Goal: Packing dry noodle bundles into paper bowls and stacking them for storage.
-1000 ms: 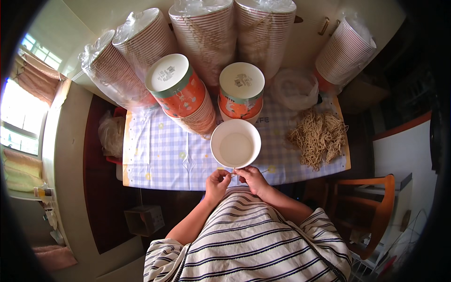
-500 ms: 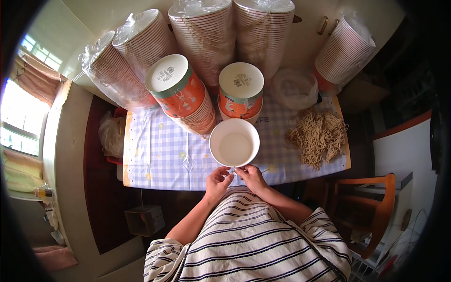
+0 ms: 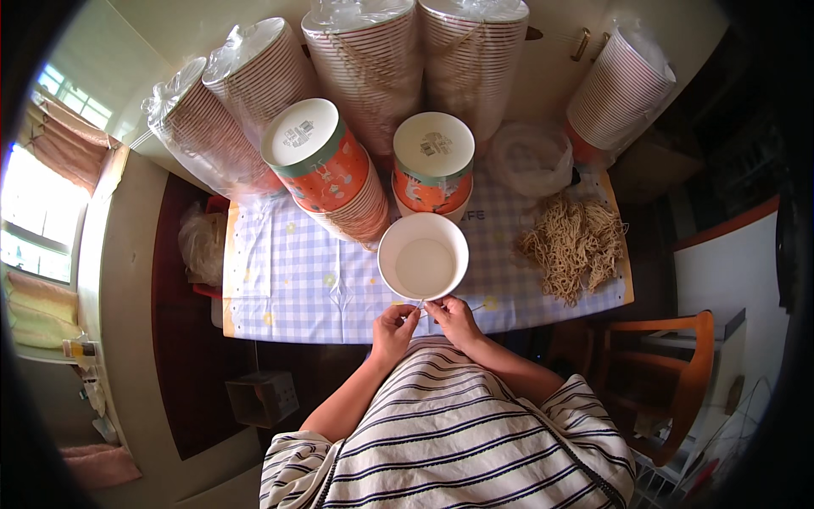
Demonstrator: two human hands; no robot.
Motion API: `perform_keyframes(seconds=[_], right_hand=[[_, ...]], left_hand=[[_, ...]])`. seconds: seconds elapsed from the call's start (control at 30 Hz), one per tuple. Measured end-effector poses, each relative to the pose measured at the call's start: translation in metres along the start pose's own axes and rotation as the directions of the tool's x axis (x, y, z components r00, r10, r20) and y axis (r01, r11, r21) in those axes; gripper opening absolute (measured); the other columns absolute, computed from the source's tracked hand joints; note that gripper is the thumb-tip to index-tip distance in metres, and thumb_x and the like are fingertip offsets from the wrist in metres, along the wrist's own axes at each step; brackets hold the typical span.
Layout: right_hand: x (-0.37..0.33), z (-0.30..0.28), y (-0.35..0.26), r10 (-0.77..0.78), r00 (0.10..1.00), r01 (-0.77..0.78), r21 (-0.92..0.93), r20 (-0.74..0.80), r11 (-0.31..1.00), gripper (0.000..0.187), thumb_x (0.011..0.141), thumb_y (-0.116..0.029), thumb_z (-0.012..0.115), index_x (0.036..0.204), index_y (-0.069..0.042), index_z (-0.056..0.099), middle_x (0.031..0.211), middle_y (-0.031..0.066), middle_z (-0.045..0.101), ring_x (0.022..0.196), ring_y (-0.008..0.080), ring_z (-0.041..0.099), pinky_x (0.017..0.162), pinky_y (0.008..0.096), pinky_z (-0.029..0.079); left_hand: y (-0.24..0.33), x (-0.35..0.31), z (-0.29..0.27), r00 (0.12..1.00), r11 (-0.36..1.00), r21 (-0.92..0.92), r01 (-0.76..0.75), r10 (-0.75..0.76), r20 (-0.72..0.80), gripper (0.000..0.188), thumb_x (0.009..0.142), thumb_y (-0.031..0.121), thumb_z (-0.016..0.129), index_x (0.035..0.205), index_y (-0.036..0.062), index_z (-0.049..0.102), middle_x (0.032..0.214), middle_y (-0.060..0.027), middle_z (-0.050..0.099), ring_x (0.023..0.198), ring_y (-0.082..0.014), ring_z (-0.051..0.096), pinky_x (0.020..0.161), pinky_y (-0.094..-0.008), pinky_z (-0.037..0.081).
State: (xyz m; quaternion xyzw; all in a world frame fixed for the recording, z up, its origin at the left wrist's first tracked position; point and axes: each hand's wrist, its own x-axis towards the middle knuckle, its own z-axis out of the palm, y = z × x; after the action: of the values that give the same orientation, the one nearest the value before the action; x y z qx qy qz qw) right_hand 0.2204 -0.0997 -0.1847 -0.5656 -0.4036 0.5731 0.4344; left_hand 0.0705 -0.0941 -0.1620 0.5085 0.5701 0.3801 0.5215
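Note:
A white paper bowl stands open and empty on the checked tablecloth, close to the table's near edge. Just below its rim, my left hand and my right hand meet fingertip to fingertip, pinching something thin and pale between them; it is too small to tell what it is. A heap of dry tan noodles lies on the cloth to the right of the bowl.
Two stacks of orange-sided bowls stand behind the white bowl. Tall plastic-wrapped stacks of striped cups line the back, with another at the far right. An orange wooden chair stands at right; a small box sits on the floor.

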Motion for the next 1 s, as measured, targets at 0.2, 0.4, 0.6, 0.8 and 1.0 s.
perform_keyframes(seconds=[0.2, 0.4, 0.6, 0.8, 1.0], right_hand=[[-0.004, 0.000, -0.010, 0.172, 0.978, -0.201, 0.309, 0.121, 0.929, 0.020, 0.085, -0.021, 0.061, 0.093, -0.003, 0.063, 0.081, 0.0017, 0.063, 0.069, 0.0069, 0.054, 0.059, 0.0216, 0.044], [-0.004, 0.002, -0.013, 0.193, 0.959, -0.256, 0.346, 0.207, 0.903, 0.018, 0.087, -0.020, 0.059, 0.094, -0.004, 0.064, 0.082, 0.0003, 0.063, 0.067, 0.0052, 0.052, 0.059, 0.0184, 0.040], [-0.005, 0.004, -0.015, 0.158, 0.978, -0.191, 0.276, 0.136, 0.942, 0.018, 0.086, -0.018, 0.059, 0.093, -0.002, 0.064, 0.080, 0.0019, 0.064, 0.068, 0.0058, 0.053, 0.060, 0.0200, 0.042], [-0.003, 0.004, -0.006, 0.134, 0.985, -0.152, 0.187, 0.105, 0.970, 0.019, 0.086, -0.019, 0.059, 0.093, -0.001, 0.064, 0.077, 0.0021, 0.063, 0.066, 0.0062, 0.054, 0.059, 0.0207, 0.042], [-0.002, 0.004, -0.005, 0.094, 0.993, -0.105, 0.150, 0.078, 0.983, 0.019, 0.087, -0.019, 0.058, 0.091, -0.001, 0.063, 0.076, 0.0017, 0.063, 0.064, 0.0059, 0.052, 0.058, 0.0207, 0.042]], left_hand=[[-0.001, -0.001, 0.000, 1.000, 0.999, -0.040, 0.016, -0.016, -0.006, 0.012, 0.081, 0.012, 0.066, 0.085, 0.0007, 0.067, 0.068, -0.0003, 0.061, 0.051, -0.0026, 0.041, 0.046, -0.0200, 0.035], [0.006, -0.003, -0.002, 0.998, 0.997, 0.052, -0.065, 0.064, 0.018, 0.009, 0.080, 0.010, 0.066, 0.086, 0.0032, 0.068, 0.072, -0.0030, 0.060, 0.052, -0.0044, 0.043, 0.049, -0.0207, 0.037], [-0.002, -0.007, -0.004, 0.998, 0.989, -0.141, 0.034, -0.026, 0.056, 0.014, 0.083, 0.008, 0.061, 0.092, -0.0025, 0.064, 0.074, -0.0019, 0.062, 0.058, -0.0029, 0.048, 0.052, -0.0189, 0.039], [0.000, -0.004, -0.003, 0.995, 0.994, -0.086, 0.063, -0.056, 0.079, 0.013, 0.086, 0.007, 0.059, 0.091, -0.0051, 0.062, 0.078, -0.0044, 0.063, 0.068, -0.0069, 0.054, 0.062, -0.0206, 0.045], [-0.008, -0.002, -0.004, 0.998, 0.998, -0.031, 0.049, -0.047, 0.052, 0.012, 0.085, 0.007, 0.059, 0.088, -0.0046, 0.062, 0.074, -0.0025, 0.062, 0.066, -0.0060, 0.053, 0.060, -0.0202, 0.044]])
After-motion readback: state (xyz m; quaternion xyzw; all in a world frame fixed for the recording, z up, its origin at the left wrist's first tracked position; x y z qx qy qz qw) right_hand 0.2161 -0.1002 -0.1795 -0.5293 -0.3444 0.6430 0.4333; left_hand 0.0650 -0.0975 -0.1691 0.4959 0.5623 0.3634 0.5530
